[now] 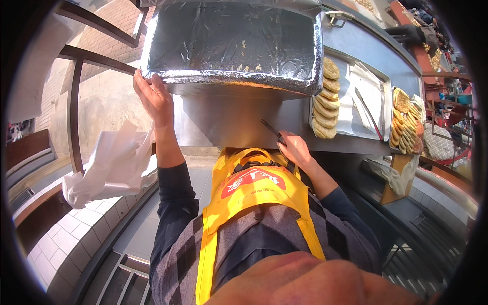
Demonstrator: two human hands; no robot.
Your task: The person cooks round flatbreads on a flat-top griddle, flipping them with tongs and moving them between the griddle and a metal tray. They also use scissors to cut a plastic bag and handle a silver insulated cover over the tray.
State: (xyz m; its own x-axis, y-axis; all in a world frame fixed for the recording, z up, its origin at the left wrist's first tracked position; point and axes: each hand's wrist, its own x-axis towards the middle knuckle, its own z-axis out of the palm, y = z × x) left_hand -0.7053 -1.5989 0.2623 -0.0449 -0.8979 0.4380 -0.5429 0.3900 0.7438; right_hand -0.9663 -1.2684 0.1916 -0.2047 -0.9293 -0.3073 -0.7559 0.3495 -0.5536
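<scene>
My left hand (154,97) rests against the near left corner of a large foil-covered box (236,42), fingers on its edge, holding nothing that shows. In my right hand (295,148) is a dark, slender metal tool (270,127), perhaps tongs, its tip pointing up and left over the steel counter (225,122). To the right of the box, round flatbreads (327,103) lie overlapping in a row along the left side of a metal tray (343,127). White paper (366,95) covers part of that tray, and a pair of tongs (368,112) lies across it.
A second tray of browned flatbreads (406,122) stands at the counter's right end. At left are a dark metal rail frame (75,110) and crumpled white plastic sheeting (114,164). A metal handle (338,17) sits behind the bread tray. Below right is a wooden board (398,179).
</scene>
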